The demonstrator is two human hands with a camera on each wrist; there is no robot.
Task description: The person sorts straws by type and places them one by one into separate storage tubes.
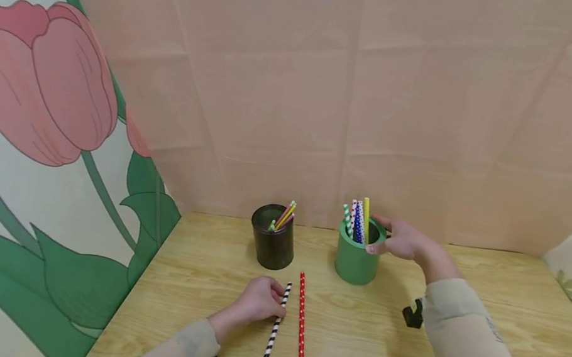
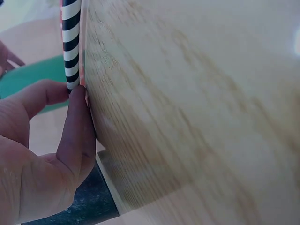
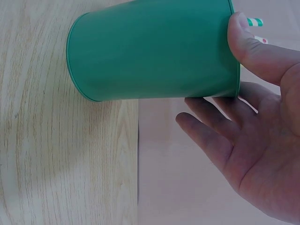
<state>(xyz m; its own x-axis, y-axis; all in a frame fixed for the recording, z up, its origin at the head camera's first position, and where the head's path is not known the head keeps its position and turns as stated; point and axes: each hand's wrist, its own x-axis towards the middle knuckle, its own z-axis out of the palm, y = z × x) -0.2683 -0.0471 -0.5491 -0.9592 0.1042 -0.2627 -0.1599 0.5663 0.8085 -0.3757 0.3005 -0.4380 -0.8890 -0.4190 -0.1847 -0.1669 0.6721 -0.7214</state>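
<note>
A black-and-white striped paper straw [image 1: 269, 348] lies on the table, and my left hand [image 1: 260, 299] is at its upper part. In the left wrist view, thumb and finger pinch the striped straw [image 2: 71, 44]. To its right lies a red paper straw with white dots [image 1: 302, 318]. My right hand [image 1: 406, 241] grips the upper right side of a green cup [image 1: 356, 262], thumb at the rim and fingers round the far side, as the right wrist view of the green cup [image 3: 150, 51] shows. Several patterned straws [image 1: 359, 222] stand in that cup.
A black cup [image 1: 273, 250] with several thin coloured sticks [image 1: 286, 217] stands left of the green one. Behind the wooden table [image 1: 350, 336] hangs a pinkish cloth [image 1: 290, 90]. A tulip-printed panel [image 1: 45, 78] borders the left side.
</note>
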